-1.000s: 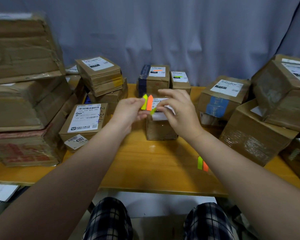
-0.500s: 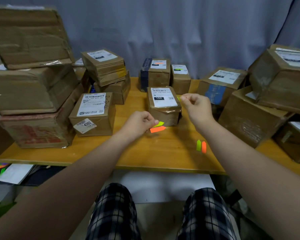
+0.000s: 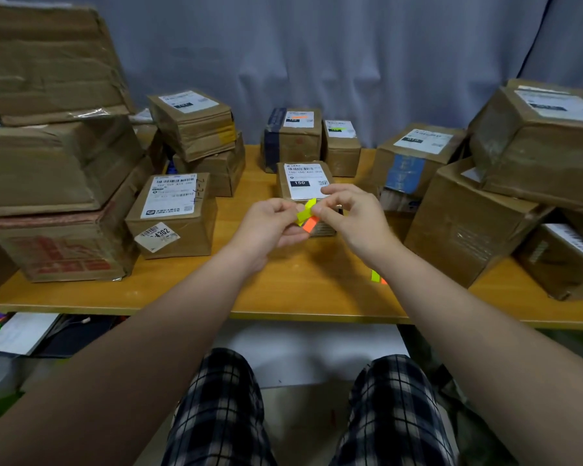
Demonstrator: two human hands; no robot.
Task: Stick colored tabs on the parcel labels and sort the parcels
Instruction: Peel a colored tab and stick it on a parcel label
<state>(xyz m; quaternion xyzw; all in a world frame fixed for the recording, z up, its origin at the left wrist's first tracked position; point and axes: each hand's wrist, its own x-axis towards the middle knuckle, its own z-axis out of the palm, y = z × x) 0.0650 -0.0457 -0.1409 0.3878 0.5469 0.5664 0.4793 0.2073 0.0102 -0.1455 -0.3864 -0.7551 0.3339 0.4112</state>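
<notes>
1. Just inside the near edge of the table (image 3: 283, 309), right of the middle, two spare tabs (image 3: 376, 276) lie side by side, partly hidden by the right forearm.

2. Above the table's middle the two hands are together. The left hand (image 3: 270, 227) pinches the low ends of a yellow tab (image 3: 306, 211) and an orange tab (image 3: 309, 224). The right hand (image 3: 350, 216) meets it, its fingertips (image 3: 320, 210) closed on the yellow tab's upper end.

3. The yellow tab slants, its long axis rising from near-left to far-right; the orange one sits below it on much the same line.

4. Directly beyond the hands stands the small parcel (image 3: 320, 230), its white label (image 3: 305, 181) facing up, no tab visible on it. The right hand is the nearer to it, its knuckles crossing the label's near right corner in view. Judging by this, the tab needs only a short carry forward and down.

5. At the far edge two parcels already carry tabs: one orange (image 3: 297, 118), one green (image 3: 335, 130).

6. Untabbed parcels crowd the left (image 3: 172, 213) and right (image 3: 418, 153) sides.
</notes>
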